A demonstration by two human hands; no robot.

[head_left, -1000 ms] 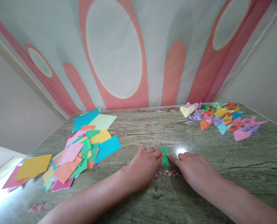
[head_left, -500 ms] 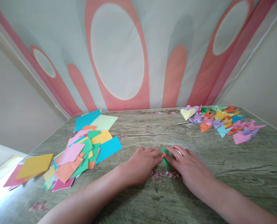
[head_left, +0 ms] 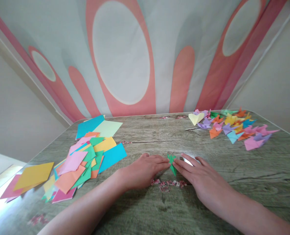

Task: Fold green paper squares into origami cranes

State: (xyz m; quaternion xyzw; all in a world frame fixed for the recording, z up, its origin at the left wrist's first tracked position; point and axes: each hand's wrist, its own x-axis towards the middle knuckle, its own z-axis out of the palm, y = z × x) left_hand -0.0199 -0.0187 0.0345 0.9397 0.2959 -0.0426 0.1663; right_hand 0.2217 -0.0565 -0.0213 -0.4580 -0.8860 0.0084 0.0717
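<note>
A small piece of folded green origami paper [head_left: 171, 164] lies on the table in front of me, narrow and pointed at its near end. My left hand [head_left: 145, 171] is palm down at its left, fingers stretched out, the tips touching the paper's left edge. From the other side my right hand [head_left: 198, 174] reaches in with spread fingers, and a fingertip rests at the paper's right edge. Most of the green piece shows between the two hands. Both thumbs are largely hidden beneath the hands.
Loose coloured paper sheets [head_left: 73, 161] are heaped on the left, with a yellow sheet [head_left: 34, 175] nearer the table's left edge. Several folded paper figures [head_left: 230, 127] cluster at the back right. A printed backdrop [head_left: 121, 52] stands behind the wooden-patterned table [head_left: 145, 209].
Both hands have loosened and moved slightly apart, fingers straighter than before. More of the green folded paper now shows between them. The view has shifted a little.
</note>
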